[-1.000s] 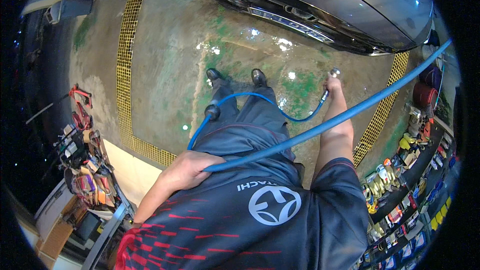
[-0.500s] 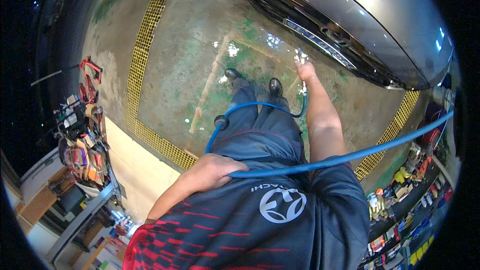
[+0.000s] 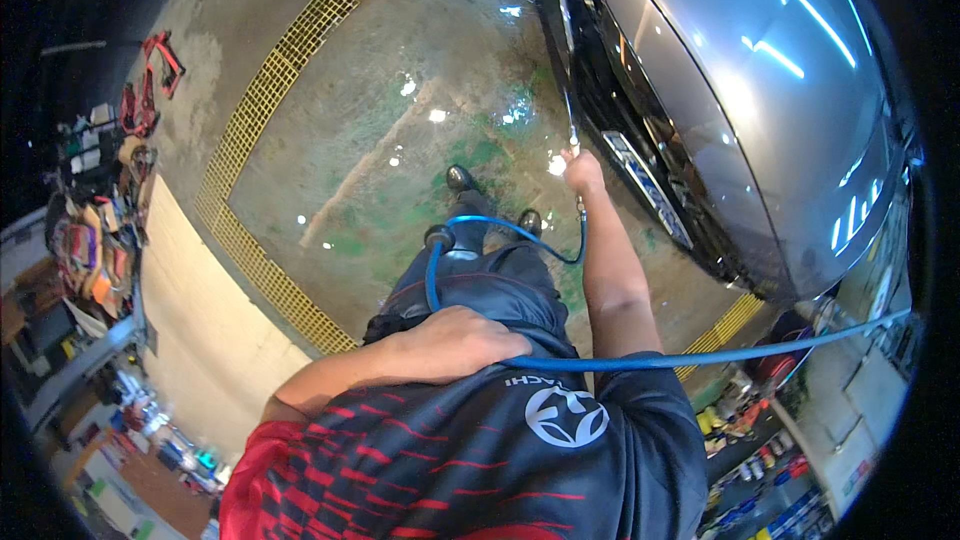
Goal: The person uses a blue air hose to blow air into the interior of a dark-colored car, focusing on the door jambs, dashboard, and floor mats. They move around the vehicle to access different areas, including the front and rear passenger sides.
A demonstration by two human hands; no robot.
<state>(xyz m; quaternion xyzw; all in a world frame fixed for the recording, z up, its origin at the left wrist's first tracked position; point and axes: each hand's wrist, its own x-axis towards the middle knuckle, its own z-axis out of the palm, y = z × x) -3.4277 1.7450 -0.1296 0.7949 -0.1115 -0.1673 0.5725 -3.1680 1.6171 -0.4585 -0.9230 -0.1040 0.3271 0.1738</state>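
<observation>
A blue hose comes in from the right edge and crosses in front of my waist. My left hand is closed around it against my shirt. From there the hose loops forward past a round black stopper and curves up to my right hand. My right arm is stretched out, its fingers wrapped around a spray gun whose grip is mostly hidden. Its thin metal tip points ahead, close beside the front of a silver car. The car's number plate lies just right of that hand.
Yellow floor grating runs along the left, with another strip at the right below the car. The concrete floor looks wet. A red metal stand and cluttered shelves line the left. More supplies crowd the lower right.
My view has turned, so the car now stands steeper and fills more of the right side. My right hand with the spray gun sits slightly lower and further left in view. Both grips persist.
</observation>
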